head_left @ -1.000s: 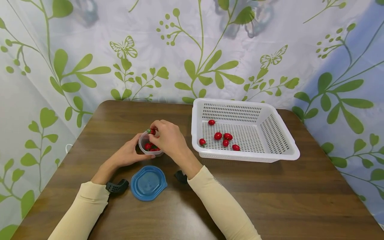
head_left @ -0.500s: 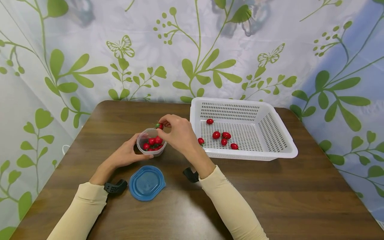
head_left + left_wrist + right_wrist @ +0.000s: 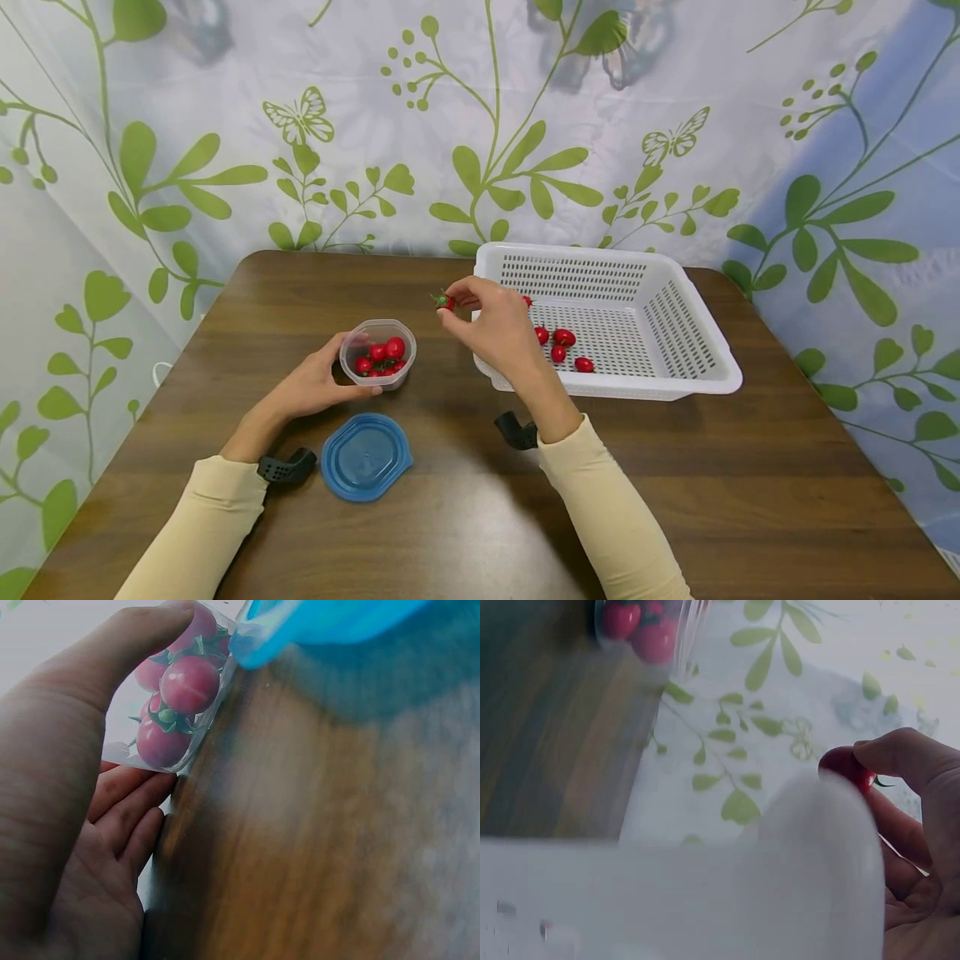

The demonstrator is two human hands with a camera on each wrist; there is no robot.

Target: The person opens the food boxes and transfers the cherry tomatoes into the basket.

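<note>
My right hand (image 3: pixel 497 327) pinches a red cherry tomato (image 3: pixel 447 303) with a green stem between thumb and fingers, raised beside the left edge of the white basket (image 3: pixel 660 385). In the right wrist view, the same tomato (image 3: pixel 846 768) shows past the basket's blurred rim. At the left, my left hand (image 3: pixel 318 383) holds a small clear plastic container (image 3: pixel 358 343), thumb in front and fingers behind it. Several cherry tomatoes (image 3: pixel 382 352) lie inside; the left wrist view shows them (image 3: pixel 189 684) through the container's wall. More cherry tomatoes (image 3: pixel 564 337) lie in the basket, some partly covered by my right hand.
A blue lid (image 3: pixel 366 458) lies on the brown wooden table (image 3: pixel 712 500), in front of the container. Behind the table hangs a white curtain (image 3: pixel 450 100) with a green leaf print. Each wrist wears a dark strap.
My right hand has moved from over the container to the right, to the basket's left edge, with the cherry tomato still pinched. The left hand keeps its hold on the container.
</note>
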